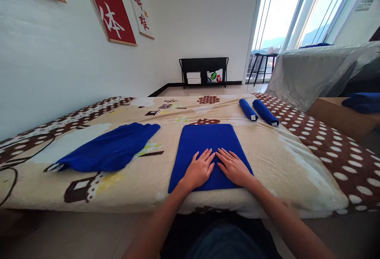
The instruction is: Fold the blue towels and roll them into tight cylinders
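A blue cloth [208, 136], folded into a neat rectangle, lies flat in front of me on a patterned blanket [285, 187]. My left hand [202, 168] rests palm down on its near half, fingers stretched out. Beside it, my right hand [233, 167] also presses flat on the cloth, fingers extended and slightly spread. The fingertips of the two hands point toward each other with a small gap between. To the left, a second blue cloth [109, 148] is spread loosely and wrinkled, with a pale tag at its near corner.
Two rolled blue cloths [248, 110] with white tags lie at the back right. A dark cable [14, 179] curls at the left edge. A cardboard box [341, 116] with blue fabric stands at right, near a plastic-covered piece of furniture [311, 73]. A black rack [203, 65] stands against the wall.
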